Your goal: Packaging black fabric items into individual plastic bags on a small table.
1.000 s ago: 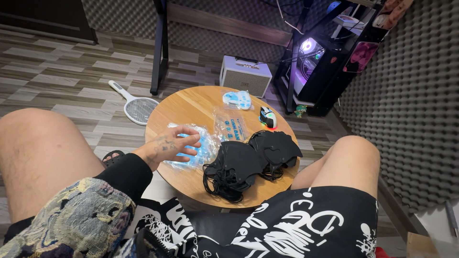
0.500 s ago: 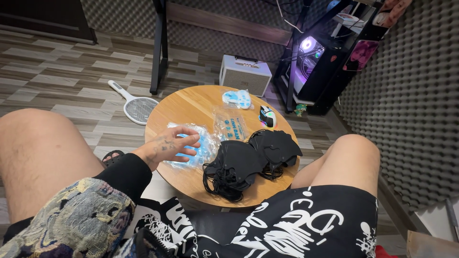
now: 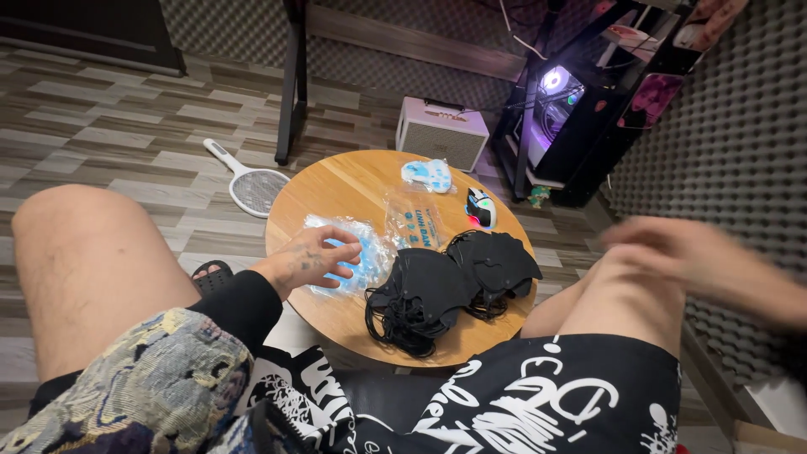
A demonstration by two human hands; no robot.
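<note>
The thin, slippery, crinkly clear plastic packets near the bench's left edge are pressed flat under the spread left hand, best pinched by an edge, while the blurred right hand is held empty, off the bench.

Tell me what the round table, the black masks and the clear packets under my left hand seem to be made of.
Round table: likely wood or wood veneer, with visible grain and a satin sheen. Black masks: soft matte fabric, probably non-woven, folded, with thin ear loops. Clear packets under the left hand: thin glossy plastic film, crinkled and reflective.
</note>
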